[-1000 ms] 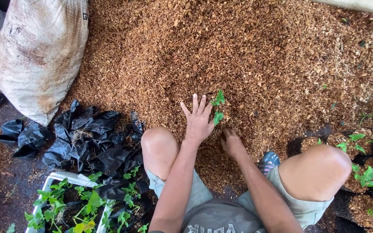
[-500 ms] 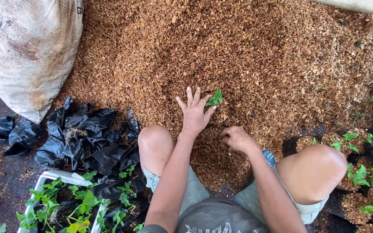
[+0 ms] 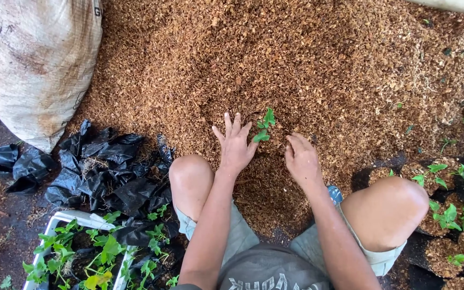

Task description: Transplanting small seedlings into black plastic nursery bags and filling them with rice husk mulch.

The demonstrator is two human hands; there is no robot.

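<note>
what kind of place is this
Probably a plant nursery potting area: a wide heap of brown husk chips, a pile of empty black plastic grow bags, a white crate of green seedlings, and both hands around one small green seedling.

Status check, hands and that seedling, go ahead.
Left hand and right hand open, flat on brown mulch, flanking green seedling. Nothing between them.

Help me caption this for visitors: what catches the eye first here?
A broad heap of brown husk chips fills the upper frame. At its near edge a small green seedling stands between the left hand and right hand, both open on the chips. A bulging white sack lies upper left, crumpled black bags below it.
</note>
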